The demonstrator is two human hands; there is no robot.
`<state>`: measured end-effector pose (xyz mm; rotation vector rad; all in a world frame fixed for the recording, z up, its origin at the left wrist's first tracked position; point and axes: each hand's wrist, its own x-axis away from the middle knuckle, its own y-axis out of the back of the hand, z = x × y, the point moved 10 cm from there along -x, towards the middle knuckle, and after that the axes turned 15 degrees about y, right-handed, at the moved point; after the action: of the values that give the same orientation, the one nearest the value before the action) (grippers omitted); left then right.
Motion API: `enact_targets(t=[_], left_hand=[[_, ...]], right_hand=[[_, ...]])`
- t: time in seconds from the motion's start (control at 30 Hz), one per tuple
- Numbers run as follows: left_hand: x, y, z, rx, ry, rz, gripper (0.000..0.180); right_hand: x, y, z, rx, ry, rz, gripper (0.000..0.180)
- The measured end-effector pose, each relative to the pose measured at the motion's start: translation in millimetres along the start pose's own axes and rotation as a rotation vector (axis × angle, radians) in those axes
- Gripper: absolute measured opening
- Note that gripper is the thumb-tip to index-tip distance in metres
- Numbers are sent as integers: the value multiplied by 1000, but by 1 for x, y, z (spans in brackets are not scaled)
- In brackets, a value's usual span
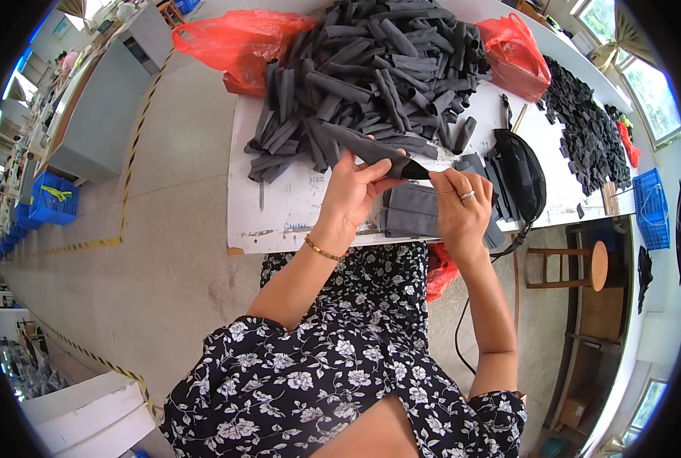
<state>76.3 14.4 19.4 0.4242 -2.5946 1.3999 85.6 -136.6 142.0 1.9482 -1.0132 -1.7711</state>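
Above the table's near edge I hold a dark grey tube-like fabric piece (367, 149) in both hands. My left hand (353, 187) grips its middle, thumb on top. At its right end, my right hand (460, 202), with a ring on one finger, pinches the cloth at a dark opening. Just below lies a stack of flat grey fabric pieces (410, 210), partly hidden by my right hand. Beyond my hands rises a large heap of similar rolled grey pieces (401, 69). To the right of my right hand lies a black pouch-like item (525, 172) with a strap.
The white table (268, 221) carries red plastic bags (241, 46) at the heap's left and right. Farther right lies another pile of dark pieces (584, 126). A wooden stool (598, 266) and blue crate (650, 208) stand at right; a black cord (462, 336) hangs down.
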Motion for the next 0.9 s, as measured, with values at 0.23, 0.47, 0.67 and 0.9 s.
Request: enact_targets(t=[0.23, 0.47, 0.67, 0.9], left_hand=[[2, -11, 9, 14, 5, 3, 44], [21, -18, 7, -65, -209, -141, 69], [14, -16, -6, -111, -323, 74, 51], [-7, -42, 13, -61, 3, 323, 33]], right_hand=[[2, 4, 9, 89, 122, 3, 32], [6, -15, 20, 56, -34, 42, 44], [40, -35, 13, -251, -154, 61, 41], [43, -53, 14, -648, -341, 179, 38]])
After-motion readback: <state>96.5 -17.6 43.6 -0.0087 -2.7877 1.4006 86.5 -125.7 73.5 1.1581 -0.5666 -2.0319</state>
